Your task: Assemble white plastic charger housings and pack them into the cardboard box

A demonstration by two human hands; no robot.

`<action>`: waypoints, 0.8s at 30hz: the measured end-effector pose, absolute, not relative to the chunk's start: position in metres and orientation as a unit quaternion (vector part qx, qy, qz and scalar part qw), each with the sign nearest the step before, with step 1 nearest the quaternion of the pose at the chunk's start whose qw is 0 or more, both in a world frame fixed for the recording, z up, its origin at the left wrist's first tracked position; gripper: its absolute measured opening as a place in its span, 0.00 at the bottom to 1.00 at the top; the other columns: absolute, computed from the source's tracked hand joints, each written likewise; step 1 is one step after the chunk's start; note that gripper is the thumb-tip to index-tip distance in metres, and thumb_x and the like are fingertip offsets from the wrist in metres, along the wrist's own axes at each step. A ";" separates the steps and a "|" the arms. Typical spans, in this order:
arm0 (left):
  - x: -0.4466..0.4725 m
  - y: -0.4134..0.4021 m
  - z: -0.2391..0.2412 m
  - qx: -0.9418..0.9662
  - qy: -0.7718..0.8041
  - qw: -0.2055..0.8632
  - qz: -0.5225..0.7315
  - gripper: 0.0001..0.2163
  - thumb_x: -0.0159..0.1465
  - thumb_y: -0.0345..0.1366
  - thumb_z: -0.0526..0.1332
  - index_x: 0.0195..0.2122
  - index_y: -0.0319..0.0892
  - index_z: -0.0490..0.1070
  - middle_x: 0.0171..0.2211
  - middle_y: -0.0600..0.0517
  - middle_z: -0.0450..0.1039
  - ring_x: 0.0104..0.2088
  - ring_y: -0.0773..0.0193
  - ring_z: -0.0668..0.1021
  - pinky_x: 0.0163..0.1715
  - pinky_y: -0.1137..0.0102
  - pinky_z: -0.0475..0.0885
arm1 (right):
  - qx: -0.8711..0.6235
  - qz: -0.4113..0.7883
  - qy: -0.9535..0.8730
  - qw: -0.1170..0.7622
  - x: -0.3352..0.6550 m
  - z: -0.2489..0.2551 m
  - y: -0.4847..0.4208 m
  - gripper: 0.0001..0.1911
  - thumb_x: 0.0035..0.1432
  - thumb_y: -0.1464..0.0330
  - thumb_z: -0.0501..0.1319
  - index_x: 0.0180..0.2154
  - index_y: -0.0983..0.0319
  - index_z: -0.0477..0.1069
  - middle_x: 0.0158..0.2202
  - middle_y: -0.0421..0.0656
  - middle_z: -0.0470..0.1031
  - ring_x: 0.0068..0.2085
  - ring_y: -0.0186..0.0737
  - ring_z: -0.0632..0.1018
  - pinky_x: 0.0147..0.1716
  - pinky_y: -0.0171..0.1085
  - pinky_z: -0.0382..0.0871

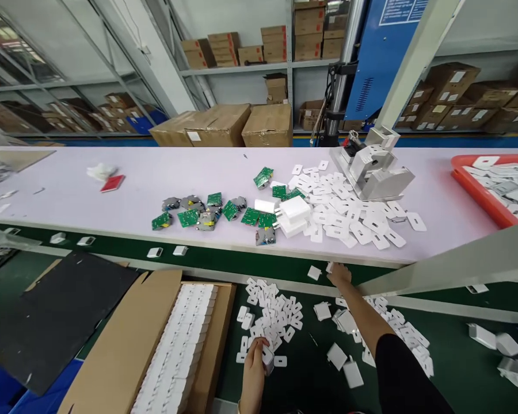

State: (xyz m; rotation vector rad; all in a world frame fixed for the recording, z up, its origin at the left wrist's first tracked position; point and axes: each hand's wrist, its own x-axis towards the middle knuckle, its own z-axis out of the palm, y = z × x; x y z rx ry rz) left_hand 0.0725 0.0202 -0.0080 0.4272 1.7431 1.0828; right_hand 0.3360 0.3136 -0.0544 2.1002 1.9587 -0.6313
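My left hand (254,357) is closed around a white plastic housing (268,361) above the green bench mat. Just beyond it lies a loose heap of flat white plates (271,310), each with a slot. My right hand (340,275) reaches far forward to the green conveyor strip, its fingers closed on a small white plastic housing (329,267). Beside those fingers, to the left, rests another white housing (314,273). Under my right forearm are more white housings (323,311) and a second heap of white plates (408,333).
An open carton (227,310) of white units in rows stands left. Across the strip, a pale table (133,210) bears green circuit boards (187,218), a pile of white plates (341,213), a metal fixture (373,167) and a red tray (479,190). A pale beam (449,267) crosses at right.
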 end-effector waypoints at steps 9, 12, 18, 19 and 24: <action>0.085 0.034 0.007 0.191 0.714 0.526 0.421 0.28 0.60 0.68 0.56 0.32 0.44 0.71 0.26 0.54 0.64 0.22 0.66 0.64 0.21 0.72 0.60 | 0.640 -0.212 0.726 0.133 0.316 -0.069 0.305 0.21 0.70 0.62 0.65 0.60 0.62 0.71 0.61 0.50 0.73 0.56 0.49 0.78 0.55 0.53 0.76; 0.088 0.030 0.005 0.187 0.706 0.534 0.425 0.27 0.59 0.67 0.58 0.32 0.44 0.70 0.23 0.56 0.62 0.20 0.68 0.62 0.20 0.73 0.57 | 0.640 -0.196 0.728 0.148 0.314 -0.063 0.306 0.20 0.70 0.61 0.65 0.59 0.62 0.72 0.60 0.50 0.74 0.55 0.49 0.79 0.55 0.53 0.77; 0.087 0.018 -0.001 0.179 0.701 0.530 0.442 0.23 0.59 0.61 0.60 0.31 0.43 0.71 0.22 0.58 0.61 0.19 0.70 0.61 0.19 0.75 0.54 | 0.570 -0.191 0.787 0.138 0.318 -0.030 0.261 0.24 0.62 0.68 0.70 0.59 0.62 0.73 0.58 0.52 0.77 0.60 0.54 0.76 0.59 0.49 0.68; 0.087 0.016 -0.002 0.178 0.698 0.531 0.447 0.22 0.59 0.60 0.60 0.31 0.43 0.71 0.22 0.58 0.59 0.19 0.70 0.61 0.19 0.75 0.54 | 0.556 -0.190 0.798 0.135 0.319 -0.025 0.246 0.25 0.59 0.70 0.71 0.58 0.61 0.74 0.57 0.52 0.78 0.60 0.55 0.76 0.60 0.47 0.66; 0.092 0.009 0.000 0.194 0.680 0.541 0.456 0.21 0.61 0.58 0.59 0.32 0.43 0.71 0.22 0.58 0.60 0.20 0.69 0.62 0.19 0.75 0.56 | 0.518 -0.183 0.826 0.128 0.320 -0.017 0.186 0.28 0.52 0.75 0.70 0.56 0.63 0.75 0.57 0.55 0.79 0.59 0.59 0.76 0.64 0.50 0.59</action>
